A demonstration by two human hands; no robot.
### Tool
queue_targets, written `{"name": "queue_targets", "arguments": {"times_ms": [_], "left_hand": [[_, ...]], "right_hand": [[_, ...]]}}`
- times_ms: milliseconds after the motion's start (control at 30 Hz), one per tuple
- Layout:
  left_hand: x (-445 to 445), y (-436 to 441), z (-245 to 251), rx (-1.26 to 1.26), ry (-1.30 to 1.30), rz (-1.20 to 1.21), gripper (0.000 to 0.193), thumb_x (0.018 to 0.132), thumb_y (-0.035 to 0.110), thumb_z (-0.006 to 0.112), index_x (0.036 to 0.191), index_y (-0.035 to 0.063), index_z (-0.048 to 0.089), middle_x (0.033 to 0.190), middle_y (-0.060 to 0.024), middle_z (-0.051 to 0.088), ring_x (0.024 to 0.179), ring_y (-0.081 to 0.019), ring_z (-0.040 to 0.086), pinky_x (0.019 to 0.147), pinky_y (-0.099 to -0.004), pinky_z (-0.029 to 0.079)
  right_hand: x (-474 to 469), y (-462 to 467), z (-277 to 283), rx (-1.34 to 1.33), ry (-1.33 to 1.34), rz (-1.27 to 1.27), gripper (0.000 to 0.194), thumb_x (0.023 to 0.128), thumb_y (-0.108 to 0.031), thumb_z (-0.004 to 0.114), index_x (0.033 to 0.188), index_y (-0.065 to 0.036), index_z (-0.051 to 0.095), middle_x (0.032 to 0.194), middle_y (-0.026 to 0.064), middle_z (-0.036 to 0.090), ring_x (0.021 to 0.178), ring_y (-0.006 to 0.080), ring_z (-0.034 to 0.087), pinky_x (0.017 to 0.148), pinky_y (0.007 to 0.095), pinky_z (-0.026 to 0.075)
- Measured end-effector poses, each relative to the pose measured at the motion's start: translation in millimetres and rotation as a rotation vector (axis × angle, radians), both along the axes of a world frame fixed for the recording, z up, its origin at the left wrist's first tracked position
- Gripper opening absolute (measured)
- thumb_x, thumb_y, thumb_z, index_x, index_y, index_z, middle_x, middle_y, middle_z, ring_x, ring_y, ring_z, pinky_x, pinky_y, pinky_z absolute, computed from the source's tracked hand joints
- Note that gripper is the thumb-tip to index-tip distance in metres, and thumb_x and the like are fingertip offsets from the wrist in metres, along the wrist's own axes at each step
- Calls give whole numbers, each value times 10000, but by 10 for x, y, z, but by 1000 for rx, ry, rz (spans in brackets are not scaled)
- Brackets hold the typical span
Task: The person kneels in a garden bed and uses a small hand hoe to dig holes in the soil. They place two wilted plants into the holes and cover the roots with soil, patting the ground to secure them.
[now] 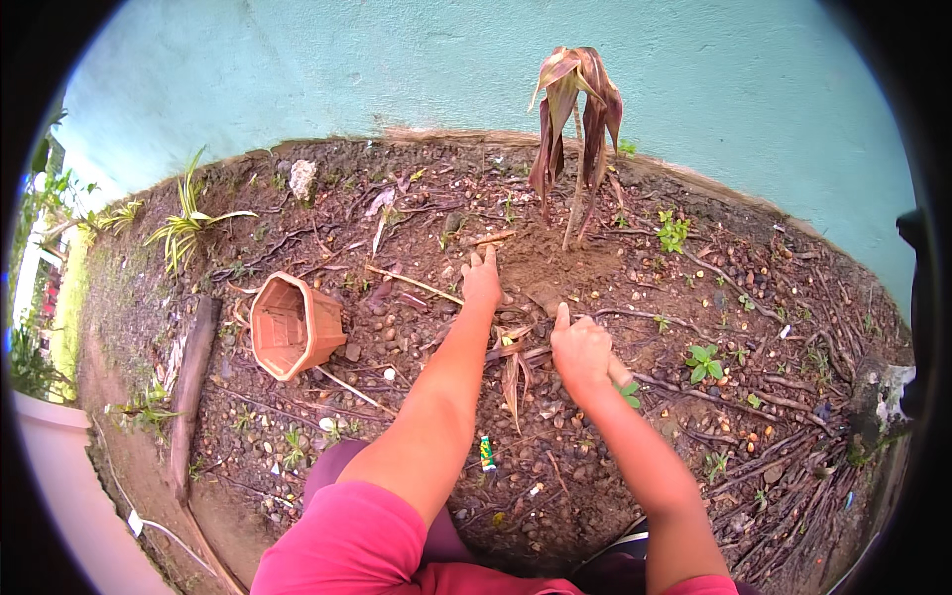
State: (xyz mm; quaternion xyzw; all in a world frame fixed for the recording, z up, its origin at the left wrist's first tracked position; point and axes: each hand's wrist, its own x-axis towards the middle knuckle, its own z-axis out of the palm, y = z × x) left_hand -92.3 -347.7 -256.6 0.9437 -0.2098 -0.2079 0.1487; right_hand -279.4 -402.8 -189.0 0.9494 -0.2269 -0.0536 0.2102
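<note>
A wilted plant with drooping purple-brown leaves stands on a thin stem in a patch of loose soil near the wall. Just left of that soil is my left hand, fingers apart and holding nothing visible, close to a short brown stick. My right hand is closed around a wooden handle, its index finger extended towards the loose soil; the tool's far end cannot be made out. Dry leaves lie on the ground between my hands.
An empty terracotta-coloured octagonal pot lies on its side at left, beside a long wooden piece. A pale stone and a striped-leaf plant are near the turquoise wall. Roots spread at right; a green wrapper lies in front.
</note>
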Motion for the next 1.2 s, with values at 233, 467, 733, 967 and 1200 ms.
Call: {"name": "queue_targets", "arguments": {"times_ms": [233,467,733,967,1200], "left_hand": [[-114,-121,-100,-12,-83,66,987,587,123,811,1399,262,267,1412,-190,287,1229,-399,356,954,-419,424],[-68,-247,-119,-169,-104,127,293,843,63,500,1120,131,568,1282,-184,415,1110,-347,464,821,-408,497],[187,-355,36,-322,-524,283,215,731,189,674,919,86,666,1063,-183,557,1041,-325,511,867,-405,416],[45,-808,-302,-555,-171,-55,433,789,321,631,1174,130,576,1168,-129,557,1112,-271,495,966,-448,308],[70,-927,-138,-626,-204,-44,277,761,335,668,893,93,689,864,-168,632,819,-337,605,712,-397,469]], "right_hand": [[-74,57,-494,340,-128,-243,512,858,-145,470,1358,-140,360,690,170,568,648,327,620,493,459,483],[60,-238,-210,1047,-487,-439,398,882,-256,482,1254,-115,490,1008,235,606,927,384,592,829,438,469],[-30,-661,840,381,49,-187,261,863,-234,535,1056,-78,615,891,94,668,826,245,657,712,406,524],[-57,-224,49,-128,31,3,330,838,-142,487,1155,-133,578,693,124,586,567,222,594,413,395,420],[-212,-457,-61,424,-130,-175,393,870,-162,448,1258,-111,485,820,239,602,681,368,628,575,483,495]]}}
